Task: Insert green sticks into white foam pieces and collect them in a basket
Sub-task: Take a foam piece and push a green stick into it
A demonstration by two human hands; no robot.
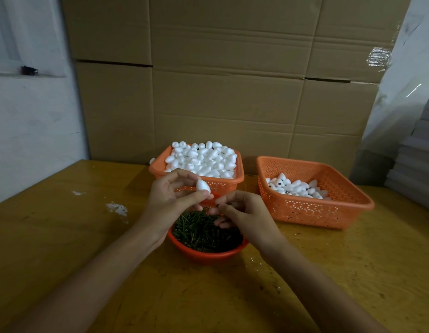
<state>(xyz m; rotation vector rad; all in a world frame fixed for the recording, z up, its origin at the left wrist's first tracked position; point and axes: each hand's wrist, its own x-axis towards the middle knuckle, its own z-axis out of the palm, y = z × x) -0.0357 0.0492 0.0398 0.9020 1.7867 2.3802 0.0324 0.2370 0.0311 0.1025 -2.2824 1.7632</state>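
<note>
Three orange containers stand on the yellow wooden counter.

- **Back basket:** In the centre of the frame, a perforated back basket is heaped above its rim with plain white foam pieces. One stray foam piece lies just outside its left corner.
- **Right basket:** To the right of centre, apart from the back basket, a larger right basket holds a shallow layer of finished foam pieces on its floor. A few of these show a dark dot at one end.
- **Bowl:** Nearest the camera, below centre, a round bowl is filled with short green sticks.

The left hand is raised over the far edge of the bowl. It grips a single egg-shaped foam piece between thumb and fingertips, in front of the back basket's near wall. The right hand hovers over the bowl just beside it. Its fingers are curled and its thumb and forefinger tips are drawn together near the foam piece. Whether a stick sits between them is too small to tell.

Behind the counter, stacked cardboard boxes fill the upper frame. White smears mark the counter left of the hands.
</note>
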